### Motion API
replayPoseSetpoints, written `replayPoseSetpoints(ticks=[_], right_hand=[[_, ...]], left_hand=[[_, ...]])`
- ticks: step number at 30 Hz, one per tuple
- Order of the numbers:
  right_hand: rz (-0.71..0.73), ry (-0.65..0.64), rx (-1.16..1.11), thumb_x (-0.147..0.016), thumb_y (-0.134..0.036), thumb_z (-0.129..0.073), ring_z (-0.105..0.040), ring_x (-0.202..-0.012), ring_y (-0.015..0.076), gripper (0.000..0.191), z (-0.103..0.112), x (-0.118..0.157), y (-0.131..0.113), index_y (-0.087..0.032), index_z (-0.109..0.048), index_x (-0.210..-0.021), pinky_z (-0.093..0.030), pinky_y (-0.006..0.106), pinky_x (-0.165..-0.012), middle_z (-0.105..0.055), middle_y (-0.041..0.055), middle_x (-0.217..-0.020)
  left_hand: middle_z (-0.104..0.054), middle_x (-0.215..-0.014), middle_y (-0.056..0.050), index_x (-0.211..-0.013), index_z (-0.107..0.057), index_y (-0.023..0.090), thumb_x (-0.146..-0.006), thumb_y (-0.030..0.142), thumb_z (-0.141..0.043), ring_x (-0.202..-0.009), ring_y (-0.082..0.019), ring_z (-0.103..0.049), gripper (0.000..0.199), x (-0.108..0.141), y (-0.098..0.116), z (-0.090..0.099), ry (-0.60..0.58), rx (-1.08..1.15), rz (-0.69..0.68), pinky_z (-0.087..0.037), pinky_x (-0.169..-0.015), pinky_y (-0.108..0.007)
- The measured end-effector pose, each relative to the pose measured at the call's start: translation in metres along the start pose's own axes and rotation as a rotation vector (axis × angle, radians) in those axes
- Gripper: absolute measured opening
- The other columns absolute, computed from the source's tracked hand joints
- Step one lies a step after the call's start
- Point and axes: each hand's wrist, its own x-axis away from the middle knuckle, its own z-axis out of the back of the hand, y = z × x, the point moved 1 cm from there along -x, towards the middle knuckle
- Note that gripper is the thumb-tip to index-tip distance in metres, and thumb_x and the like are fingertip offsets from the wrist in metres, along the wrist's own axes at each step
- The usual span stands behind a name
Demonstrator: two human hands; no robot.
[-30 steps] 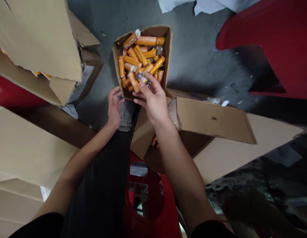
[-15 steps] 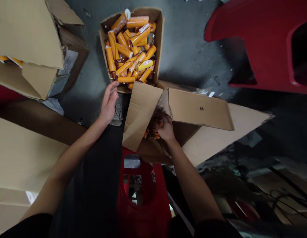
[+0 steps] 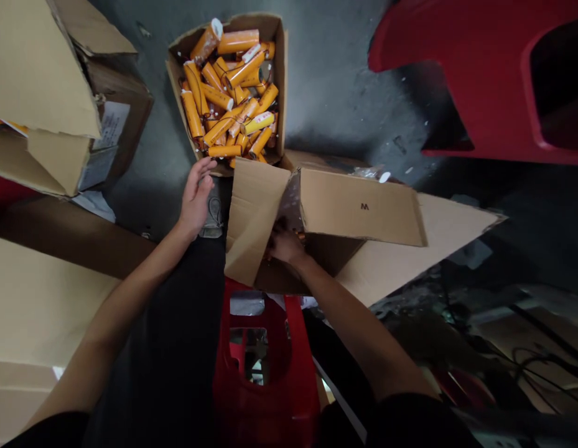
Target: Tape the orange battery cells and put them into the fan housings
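Note:
My right hand (image 3: 287, 246) reaches down into an open cardboard box (image 3: 257, 214) whose flaps stand out. Its fingers are in shadow, and I cannot see whether they hold anything. Small orange pieces show beside them inside this box. My left hand (image 3: 195, 202) is held with fingers apart and nothing in it, near the lower edge of another cardboard box (image 3: 285, 93). That box is full of orange cylindrical battery packs (image 3: 216, 96) with thin dark wires, and one yellow pack (image 3: 259, 123) lies among them.
A red plastic stool (image 3: 270, 398) stands below the box, between my legs. Another red plastic piece (image 3: 475, 93) is at upper right. More cardboard boxes (image 3: 41, 68) fill the left side. My grey shoe (image 3: 213, 218) is on the dark floor. Cables (image 3: 540, 367) lie at lower right.
My right hand has moved left and deeper into the open box, covering most of the orange pieces. The whole view has shifted slightly; my left hand keeps its pose.

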Motion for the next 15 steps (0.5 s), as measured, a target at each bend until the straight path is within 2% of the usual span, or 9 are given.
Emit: replayPoseSetpoints(ticks=[3,7,8,10,13,15], right_hand=[[0.05,-0.039,0.036,-0.09,-0.05,-0.071,-0.045,-0.143,0.043,0.066,-0.005,0.007,-0.007,-0.018,-0.062,-0.147,-0.026,0.06,-0.122,-0.058,0.0203,-0.153],[-0.008,-0.096,0.21,-0.071,-0.057,-0.089,-0.02,-0.156,0.0553,0.104,-0.02,0.016,-0.019,-0.019,-0.049,-0.159,-0.031,0.067,-0.117,-0.036,0.0246,-0.169],[-0.032,-0.09,0.245,-0.072,-0.055,-0.09,-0.015,-0.157,0.0568,0.106,-0.023,0.017,-0.02,-0.02,-0.047,-0.161,-0.032,0.068,-0.115,-0.032,0.0255,-0.171],[-0.042,-0.056,0.27,-0.083,-0.05,-0.082,-0.013,-0.157,0.0563,0.089,-0.027,0.019,-0.021,-0.021,-0.048,-0.161,-0.035,0.069,-0.112,-0.032,0.0247,-0.171],[-0.005,-0.006,0.234,-0.099,-0.04,-0.062,-0.021,-0.155,0.0517,0.056,-0.025,0.019,-0.016,-0.024,-0.059,-0.152,-0.039,0.066,-0.109,-0.043,0.0199,-0.166],[-0.035,0.021,0.194,-0.102,-0.036,-0.056,-0.028,-0.151,0.0489,0.048,-0.021,0.019,-0.01,-0.024,-0.064,-0.147,-0.042,0.063,-0.106,-0.051,0.019,-0.16]], left_hand=[[-0.066,-0.143,-0.009,-0.141,-0.06,0.031,-0.099,0.07,-0.057,-0.136,-0.026,-0.06,0.057,0.002,-0.001,0.0,0.004,0.01,0.03,-0.055,-0.105,-0.037],[-0.068,-0.139,-0.01,-0.138,-0.062,0.03,-0.1,0.07,-0.056,-0.131,-0.024,-0.063,0.056,0.003,0.002,-0.003,0.014,0.005,0.038,-0.056,-0.101,-0.035],[-0.069,-0.138,-0.009,-0.138,-0.062,0.03,-0.1,0.07,-0.056,-0.13,-0.024,-0.064,0.056,0.003,0.003,-0.003,0.016,0.003,0.037,-0.056,-0.101,-0.036],[-0.069,-0.138,-0.009,-0.137,-0.062,0.029,-0.099,0.07,-0.056,-0.13,-0.024,-0.064,0.056,0.002,0.004,-0.004,0.018,0.002,0.035,-0.055,-0.101,-0.036],[-0.07,-0.137,-0.01,-0.137,-0.063,0.028,-0.099,0.07,-0.057,-0.129,-0.024,-0.064,0.057,0.002,0.005,-0.004,0.02,0.005,0.047,-0.055,-0.101,-0.037],[-0.07,-0.136,-0.01,-0.137,-0.063,0.029,-0.098,0.071,-0.057,-0.128,-0.024,-0.065,0.057,0.002,0.004,-0.002,0.017,0.007,0.057,-0.055,-0.101,-0.037]])
